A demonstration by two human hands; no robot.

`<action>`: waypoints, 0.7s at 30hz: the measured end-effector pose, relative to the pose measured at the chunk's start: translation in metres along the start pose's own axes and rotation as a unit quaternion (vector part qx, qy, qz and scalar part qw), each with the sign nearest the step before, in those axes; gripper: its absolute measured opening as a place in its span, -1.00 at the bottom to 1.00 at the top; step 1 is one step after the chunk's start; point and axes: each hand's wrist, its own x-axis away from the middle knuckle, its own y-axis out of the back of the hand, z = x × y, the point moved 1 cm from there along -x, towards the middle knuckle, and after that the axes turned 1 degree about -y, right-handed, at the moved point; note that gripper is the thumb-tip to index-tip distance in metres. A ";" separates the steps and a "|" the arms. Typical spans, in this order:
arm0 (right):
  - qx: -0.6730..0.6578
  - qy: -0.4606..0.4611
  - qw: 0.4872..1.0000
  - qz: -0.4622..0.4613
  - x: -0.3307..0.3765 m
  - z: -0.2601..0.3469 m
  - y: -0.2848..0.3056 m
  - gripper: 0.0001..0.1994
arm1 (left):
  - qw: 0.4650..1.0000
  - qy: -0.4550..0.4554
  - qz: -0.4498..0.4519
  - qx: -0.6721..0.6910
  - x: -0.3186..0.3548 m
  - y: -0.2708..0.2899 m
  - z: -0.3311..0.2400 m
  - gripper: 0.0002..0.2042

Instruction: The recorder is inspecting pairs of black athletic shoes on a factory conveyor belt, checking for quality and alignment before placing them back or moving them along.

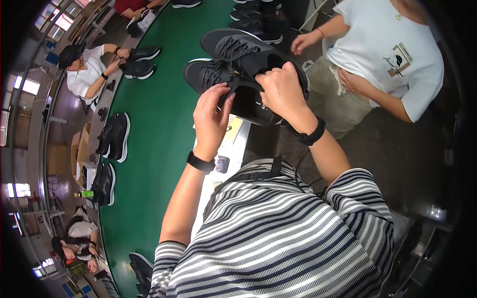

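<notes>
A pair of black lace-up sneakers is held side by side in front of me, toes pointing left. My left hand pinches the collar edge of the nearer sneaker beside its tongue, thumb and fingers close together. Closed at the inner collar, where the two shoes meet, my right hand has its fingertips partly hidden. Behind it lies the farther sneaker, its laces facing up. The dark inside of the nearer shoe shows, with small pale print on its lining.
A green conveyor belt runs along my left, carrying several black sneakers. Close on the right stands a person in a white shirt. Across the belt, another person handles shoes. A white ledge lies below my hands.
</notes>
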 end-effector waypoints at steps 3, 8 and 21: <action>-0.012 0.013 1.000 -0.004 -0.008 0.002 -0.003 -0.83 | 0.992 0.080 -0.008 0.096 0.002 0.004 0.004 -0.87; -0.033 0.035 0.999 -0.004 -0.017 0.008 -0.004 -0.83 | 0.972 0.164 -0.037 0.162 0.005 0.013 0.006 -0.85; -0.050 0.079 0.995 0.024 -0.017 0.029 0.024 -0.85 | 0.952 0.224 -0.034 0.205 0.011 0.049 -0.012 -0.86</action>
